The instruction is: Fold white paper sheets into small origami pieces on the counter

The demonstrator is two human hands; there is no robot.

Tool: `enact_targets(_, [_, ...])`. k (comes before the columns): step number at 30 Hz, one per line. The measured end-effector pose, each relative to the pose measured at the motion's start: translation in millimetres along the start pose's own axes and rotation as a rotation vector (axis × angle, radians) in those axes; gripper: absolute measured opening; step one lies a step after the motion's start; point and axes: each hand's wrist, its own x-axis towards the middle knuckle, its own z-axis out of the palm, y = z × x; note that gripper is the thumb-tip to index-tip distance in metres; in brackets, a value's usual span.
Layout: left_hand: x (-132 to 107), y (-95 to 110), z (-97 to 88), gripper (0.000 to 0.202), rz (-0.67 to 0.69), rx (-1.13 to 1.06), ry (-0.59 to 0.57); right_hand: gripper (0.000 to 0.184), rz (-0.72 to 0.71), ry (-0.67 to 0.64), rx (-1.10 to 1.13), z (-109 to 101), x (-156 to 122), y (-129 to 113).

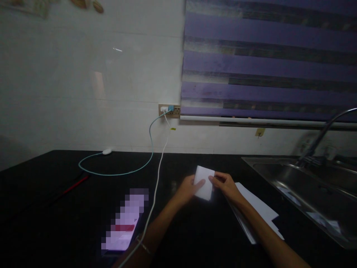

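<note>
Locate the small white paper [205, 188] over the bench [195, 238], left of the sink [267, 161]. Left hand [186, 189] fingers pinch its left side; right hand [228, 184] fingers pinch its right edge. Press evenly; avoid disturbing the sheets [258, 204] beside the sink.

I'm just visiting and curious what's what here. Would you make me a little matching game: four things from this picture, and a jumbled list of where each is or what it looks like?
1. Small white paper
2. Larger white sheets
3. Window blind
4. Faucet

A. Purple with darker bands
B. Rising beside the steel sink
C. Held by both the left hand and the right hand
D. Lying on the black countertop

Pairs: 1-C, 2-D, 3-A, 4-B
</note>
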Motion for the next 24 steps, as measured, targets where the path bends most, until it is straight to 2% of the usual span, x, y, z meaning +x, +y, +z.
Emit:
enact_targets(5, [-2, 2, -0.8, 0.05, 0.034, 0.064, -0.006, 0.031, 0.014, -0.025, -0.006, 1, -2, -2])
enact_targets(12, [1, -2, -2.6, 0.05, 0.009, 0.116, -0.015, 0.031, 0.01, -0.066, -0.063, -3, 1, 3])
enact_targets(24, [2, 1, -2.4, 0.052, -0.011, 0.147, 0.053, 0.032, -0.004, -0.109, -0.093, -7, 6, 19])
